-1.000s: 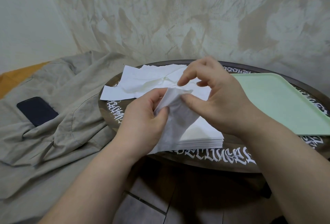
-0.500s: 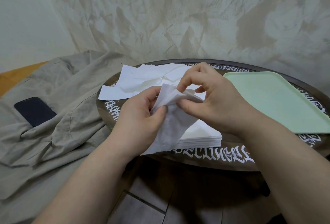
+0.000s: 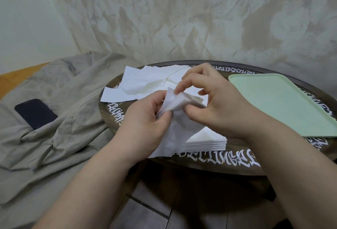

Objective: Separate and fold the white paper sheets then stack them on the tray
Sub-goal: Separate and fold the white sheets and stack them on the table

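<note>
A thin white paper sheet (image 3: 175,123) is held above the near edge of the round table (image 3: 209,163), its lower corner hanging past the rim. It is gripped by the left hand (image 3: 145,124), thumb curled over the paper's middle, while its upper edge is pinched by the right hand (image 3: 215,104) between thumb and forefinger, the other fingers (image 3: 197,75) being raised and loosely bent. The plies appear to be in the course of being peeled apart at that top edge. The paper looks soft and tissue-like, so a tear is judged likely if the two pinches are pulled apart too sharply or off-line; two plies could also be lifted together and folded as one if the edge is not properly split. Beneath the hands a neat stack of white sheets (image 3: 209,140) lies on the table, and it could be dragged or fanned out by the hanging corner or by a wrist brushing it. Loose unfolded sheets (image 3: 142,82) are spread at the table's far left. The pale green tray (image 3: 284,104) stands at the right, partly over the table's edge, and nothing is seen in it yet; it could be tipped if pressed near its overhanging side.
</note>
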Motion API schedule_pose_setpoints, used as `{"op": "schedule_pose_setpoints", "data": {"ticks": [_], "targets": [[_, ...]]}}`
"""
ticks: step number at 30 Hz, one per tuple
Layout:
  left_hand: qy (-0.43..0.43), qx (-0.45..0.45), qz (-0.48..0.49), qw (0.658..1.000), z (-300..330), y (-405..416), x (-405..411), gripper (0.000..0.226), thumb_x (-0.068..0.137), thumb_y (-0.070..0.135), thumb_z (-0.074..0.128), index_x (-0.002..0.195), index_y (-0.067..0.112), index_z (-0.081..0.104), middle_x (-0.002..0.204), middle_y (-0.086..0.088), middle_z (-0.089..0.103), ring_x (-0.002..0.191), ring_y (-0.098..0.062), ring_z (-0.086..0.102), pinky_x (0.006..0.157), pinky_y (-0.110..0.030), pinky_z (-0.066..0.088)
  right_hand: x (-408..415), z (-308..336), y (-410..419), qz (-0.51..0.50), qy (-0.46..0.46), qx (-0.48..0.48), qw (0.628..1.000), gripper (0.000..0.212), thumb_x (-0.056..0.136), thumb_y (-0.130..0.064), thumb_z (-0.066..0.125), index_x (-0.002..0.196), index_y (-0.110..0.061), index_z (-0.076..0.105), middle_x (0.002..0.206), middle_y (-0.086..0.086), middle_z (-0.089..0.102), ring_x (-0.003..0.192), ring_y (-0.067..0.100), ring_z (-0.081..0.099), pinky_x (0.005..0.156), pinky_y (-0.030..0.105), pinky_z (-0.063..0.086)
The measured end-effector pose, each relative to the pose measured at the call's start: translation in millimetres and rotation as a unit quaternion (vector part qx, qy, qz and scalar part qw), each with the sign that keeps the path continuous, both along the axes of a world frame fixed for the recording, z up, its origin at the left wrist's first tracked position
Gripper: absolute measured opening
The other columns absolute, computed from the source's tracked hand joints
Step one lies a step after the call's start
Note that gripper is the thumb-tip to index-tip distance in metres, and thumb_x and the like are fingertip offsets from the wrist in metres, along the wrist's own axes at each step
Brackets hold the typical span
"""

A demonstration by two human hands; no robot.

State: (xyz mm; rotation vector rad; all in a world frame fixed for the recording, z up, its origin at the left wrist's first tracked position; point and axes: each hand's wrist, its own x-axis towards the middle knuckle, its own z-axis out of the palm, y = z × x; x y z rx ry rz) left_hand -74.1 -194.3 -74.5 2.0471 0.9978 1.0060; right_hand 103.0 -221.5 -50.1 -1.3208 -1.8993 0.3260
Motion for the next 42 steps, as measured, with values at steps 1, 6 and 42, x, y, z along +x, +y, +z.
{"op": "schedule_pose_setpoints", "data": {"ticks": [1,6,42], "targets": [[-0.007,-0.002,-0.004,1.0,0.7,-0.3,-0.2,0.032,0.082,0.02,0.052,0.102,0.042,0.064,0.09,0.016,0.073,0.086,-0.008,0.069,0.081,-0.037,0.055,0.6,0.5,-0.5,-0.005,0.002,-0.003,1.0,0.031,0.074,-0.004,0.066,0.095,-0.027,0.065,0.104,-0.006,0.049,0.104,0.01,0.049,0.083,0.012,0.037],[-0.068,-0.043,-0.019,0.997,-0.8,0.9,-0.5,0.034,0.082,0.016,0.052,0.103,0.039,0.066,0.092,0.012,0.075,0.089,-0.01,0.072,0.081,-0.037,0.055,1.0,-1.2,0.6,-0.046,-0.008,-0.021,0.999,0.015,0.077,-0.019,0.073,0.082,-0.029,0.063,0.092,-0.012,0.048,0.094,0.009,0.047,0.08,0.018,0.04],[-0.149,-0.115,-0.026,0.982,-2.9,4.7,2.2,0.033,0.086,0.025,0.041,0.082,0.002,0.064,0.067,0.007,0.054,0.067,-0.01,0.045,0.064,-0.032,0.035,3.5,-6.7,1.5,0.014,0.109,-0.083,0.99,0.009,0.087,-0.012,0.068,0.082,-0.02,0.067,0.081,-0.005,0.067,0.076,0.005,0.058,0.069,0.021,0.044]]}}
